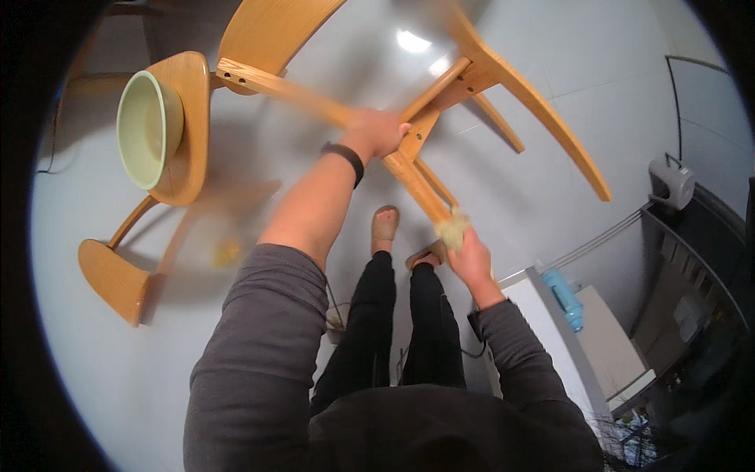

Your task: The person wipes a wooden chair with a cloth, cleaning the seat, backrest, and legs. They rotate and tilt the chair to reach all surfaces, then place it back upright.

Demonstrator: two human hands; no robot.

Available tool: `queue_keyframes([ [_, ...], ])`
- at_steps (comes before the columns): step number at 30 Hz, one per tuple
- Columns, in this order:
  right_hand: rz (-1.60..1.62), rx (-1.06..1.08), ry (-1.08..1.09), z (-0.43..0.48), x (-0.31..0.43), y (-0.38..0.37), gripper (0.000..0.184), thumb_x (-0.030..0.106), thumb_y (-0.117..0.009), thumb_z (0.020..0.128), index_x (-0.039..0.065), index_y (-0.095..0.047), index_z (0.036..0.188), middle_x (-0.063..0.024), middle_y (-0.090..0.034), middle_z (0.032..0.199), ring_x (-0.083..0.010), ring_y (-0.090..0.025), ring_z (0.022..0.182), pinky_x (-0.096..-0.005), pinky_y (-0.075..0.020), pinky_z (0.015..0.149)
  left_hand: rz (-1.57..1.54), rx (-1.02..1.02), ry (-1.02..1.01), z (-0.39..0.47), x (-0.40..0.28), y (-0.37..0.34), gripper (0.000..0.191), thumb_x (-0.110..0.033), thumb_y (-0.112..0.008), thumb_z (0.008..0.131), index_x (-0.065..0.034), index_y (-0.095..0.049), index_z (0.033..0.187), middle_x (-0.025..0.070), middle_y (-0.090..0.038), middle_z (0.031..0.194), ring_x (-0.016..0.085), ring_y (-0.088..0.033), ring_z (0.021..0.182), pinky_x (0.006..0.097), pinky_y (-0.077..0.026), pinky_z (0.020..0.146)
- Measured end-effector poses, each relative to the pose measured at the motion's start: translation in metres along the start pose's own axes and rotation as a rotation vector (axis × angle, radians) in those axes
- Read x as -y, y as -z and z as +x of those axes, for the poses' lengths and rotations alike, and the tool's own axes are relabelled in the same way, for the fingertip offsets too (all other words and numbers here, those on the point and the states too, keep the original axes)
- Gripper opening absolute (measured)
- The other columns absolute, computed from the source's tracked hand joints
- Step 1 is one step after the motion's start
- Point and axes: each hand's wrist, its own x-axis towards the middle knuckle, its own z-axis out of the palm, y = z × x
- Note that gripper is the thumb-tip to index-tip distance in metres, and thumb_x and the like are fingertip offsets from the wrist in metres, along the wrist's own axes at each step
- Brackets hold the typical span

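A light wooden chair [416,177] is tilted in front of me, its curved backrest [277,29] at the upper left and its legs spread to the right. My left hand [377,133] grips the chair's frame where a post meets the seat rails. Lower right, my right hand [472,259] holds a yellowish cloth [453,229] against the end of a chair leg. Parts of the chair and the cloth are slightly blurred. To the left, a pale green basin [141,130] rests on the seat of a second wooden chair [191,130].
A grey appliance [672,183] stands at the right by a dark cabinet. Near it, a light blue bottle [563,300] lies on a white surface [607,336]. A blurred yellow object [226,252] is on the tiled floor at the left. My slippered feet are below the chair.
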Motion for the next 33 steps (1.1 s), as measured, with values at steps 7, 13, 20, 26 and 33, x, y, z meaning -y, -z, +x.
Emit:
queue_keyframes([
  [7,-0.177,0.486,-0.080,-0.081,-0.154,0.107,0.042,0.032,-0.064,0.089,0.003,-0.059,0.119,-0.0214,-0.067,0.105,-0.0380,-0.066,0.096,-0.0435,-0.0510,0.084,0.039,0.004,0.021,0.008,0.002,-0.010,0.048,-0.046,-0.035,0.100,-0.0051,-0.061,0.106,0.0152,-0.069,0.098,0.034,-0.065,0.093,0.0462,-0.049,0.082],
  [13,0.204,-0.056,-0.068,0.018,-0.138,0.217,0.035,0.026,-0.051,0.100,-0.004,-0.061,0.116,-0.0155,-0.069,0.101,-0.0195,-0.063,0.093,-0.0350,-0.0488,0.084,-0.318,-0.319,0.064,0.029,-0.025,-0.015,0.034,-0.028,-0.056,0.092,-0.0062,-0.051,0.117,0.0170,-0.058,0.119,0.035,-0.058,0.108,0.0463,-0.047,0.088],
  [20,0.169,-0.190,0.600,0.193,-0.014,0.244,0.024,0.012,-0.053,0.097,-0.004,-0.061,0.113,-0.0214,-0.062,0.112,-0.0360,-0.060,0.100,-0.0402,-0.0468,0.087,-0.568,-0.299,0.286,0.109,-0.077,0.032,0.033,-0.031,-0.059,0.088,-0.0104,-0.060,0.113,0.0149,-0.066,0.103,0.034,-0.062,0.097,0.0450,-0.050,0.084],
  [26,-0.171,-0.078,0.641,0.308,0.077,0.184,0.035,0.033,-0.061,0.092,-0.001,-0.057,0.102,-0.0202,-0.061,0.106,-0.0401,-0.060,0.098,-0.0468,-0.0477,0.080,-0.459,-0.367,0.347,0.119,-0.084,0.029,0.025,-0.027,-0.060,0.085,-0.0157,-0.065,0.107,0.0118,-0.068,0.097,0.034,-0.065,0.090,0.0448,-0.052,0.080],
  [33,-0.364,-0.013,0.327,0.335,0.092,0.154,0.050,0.049,-0.066,0.086,0.003,-0.053,0.099,-0.0195,-0.066,0.095,-0.0385,-0.065,0.087,-0.0462,-0.0511,0.072,-0.452,-0.434,0.358,0.127,-0.088,0.025,0.023,-0.024,-0.060,0.084,-0.0166,-0.066,0.105,0.0098,-0.067,0.101,0.033,-0.064,0.091,0.0445,-0.052,0.079],
])
